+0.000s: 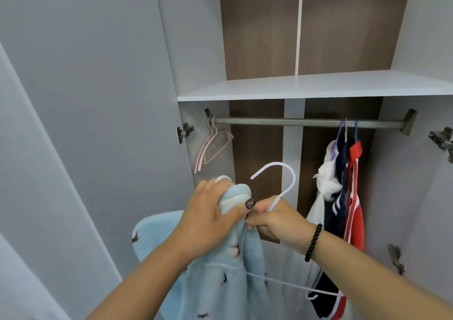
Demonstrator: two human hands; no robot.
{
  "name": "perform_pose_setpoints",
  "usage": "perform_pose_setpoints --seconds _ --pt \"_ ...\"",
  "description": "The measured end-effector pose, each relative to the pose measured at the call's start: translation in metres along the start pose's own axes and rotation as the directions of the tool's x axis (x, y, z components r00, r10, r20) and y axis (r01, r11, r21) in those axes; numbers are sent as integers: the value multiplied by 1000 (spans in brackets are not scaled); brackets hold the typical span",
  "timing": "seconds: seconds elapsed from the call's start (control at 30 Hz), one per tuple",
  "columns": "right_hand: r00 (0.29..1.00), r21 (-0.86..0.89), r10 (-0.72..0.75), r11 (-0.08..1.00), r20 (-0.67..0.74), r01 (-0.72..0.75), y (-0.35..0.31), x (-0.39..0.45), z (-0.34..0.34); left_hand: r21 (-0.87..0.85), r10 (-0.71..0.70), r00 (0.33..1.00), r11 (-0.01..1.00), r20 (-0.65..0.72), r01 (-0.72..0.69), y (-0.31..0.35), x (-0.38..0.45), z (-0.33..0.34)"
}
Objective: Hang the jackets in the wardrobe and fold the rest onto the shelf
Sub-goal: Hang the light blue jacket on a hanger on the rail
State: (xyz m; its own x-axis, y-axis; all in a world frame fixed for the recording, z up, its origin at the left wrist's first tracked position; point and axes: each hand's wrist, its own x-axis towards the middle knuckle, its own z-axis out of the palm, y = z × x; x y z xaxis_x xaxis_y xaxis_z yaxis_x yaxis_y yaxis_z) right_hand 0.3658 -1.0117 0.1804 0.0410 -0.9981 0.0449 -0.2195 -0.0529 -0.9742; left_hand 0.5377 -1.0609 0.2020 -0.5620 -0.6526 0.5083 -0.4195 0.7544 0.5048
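Note:
A light blue fleece jacket [220,278] with small dark bird prints hangs in front of me, below the wardrobe rail [306,122]. My left hand [208,219] grips a bunched fold of the jacket near its collar. My right hand [274,219] holds the neck of a white hanger [282,180], just under its hook. The hook points up and left, below the rail. The hanger's lower bar shows beneath my right forearm, partly inside the jacket.
Empty pink hangers [213,145] hang at the rail's left end. At the right hang a white garment [326,180], a navy jacket [340,197] and a red jacket [355,209]. A white shelf [318,86] runs above the rail. The open door [85,123] stands at my left.

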Motion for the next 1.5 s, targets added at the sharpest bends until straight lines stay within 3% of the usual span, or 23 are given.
perform_pose_setpoints --seconds 0.1,0.17,0.23,0.33,0.43,0.5,0.57,0.63,0.7,0.73,0.8,0.87,0.97,1.03,1.17,1.3,1.4,1.5 --pt "998 157 -12 987 -60 21 -2 3 -2 453 106 994 885 23 -105 -10 1 -2" --pt "997 154 -3 988 -75 14 3 5 2 590 86 989 795 124 -143 -17 5 -1" --pt "996 111 4 994 -89 6 12 6 5 525 1 973 842 230 -125 -33 9 -1" --pt "998 131 28 991 -59 -20 18 8 2 229 -114 929 973 351 33 -57 10 -9" --pt "999 37 -29 999 -29 30 19 10 -5 89 -161 930 986 329 139 -77 8 -17" --pt "983 -92 -83 993 -161 68 25 7 -12 44 -188 950 982 248 183 -86 9 -24" --pt "901 -187 -188 975 -391 123 32 -1 -19 30 -217 969 976 120 215 -94 10 -33" --pt "696 -322 -377 922 -611 216 40 -14 -24 3 -260 965 966 -18 260 -101 14 -41" --pt "507 -478 -566 824 -651 306 44 -21 -22 -24 -307 944 952 -122 306 -106 20 -49" --pt "465 -499 -618 786 -634 364 45 -20 -15 -34 -326 932 945 -159 324 -108 24 -52" --pt "496 -465 -647 762 -578 451 46 -10 7 -44 -355 912 934 -204 354 -110 30 -59" --pt "638 -449 -614 784 -464 428 53 11 36 -55 -356 904 934 -236 354 -109 34 -66" --pt "908 -390 -317 899 -272 198 72 53 79 -120 -341 903 940 -260 321 -103 39 -78" --pt "973 -362 -140 930 -181 67 86 81 99 -236 -354 900 925 -256 297 -98 39 -89" --pt "981 -474 -17 877 -192 -78 107 119 107 -454 -347 899 868 -269 200 -97 28 -119" --pt "916 -559 -70 810 -394 -179 120 131 78 -444 -315 917 877 -244 183 -119 12 -148" --pt "895 -594 -97 778 -436 -205 117 132 40 -446 -354 917 861 -181 245 -139 2 -151" --pt "885 -549 -5 786 -466 -284 110 127 -1 -490 -396 908 824 -140 284 -157 -2 -145"
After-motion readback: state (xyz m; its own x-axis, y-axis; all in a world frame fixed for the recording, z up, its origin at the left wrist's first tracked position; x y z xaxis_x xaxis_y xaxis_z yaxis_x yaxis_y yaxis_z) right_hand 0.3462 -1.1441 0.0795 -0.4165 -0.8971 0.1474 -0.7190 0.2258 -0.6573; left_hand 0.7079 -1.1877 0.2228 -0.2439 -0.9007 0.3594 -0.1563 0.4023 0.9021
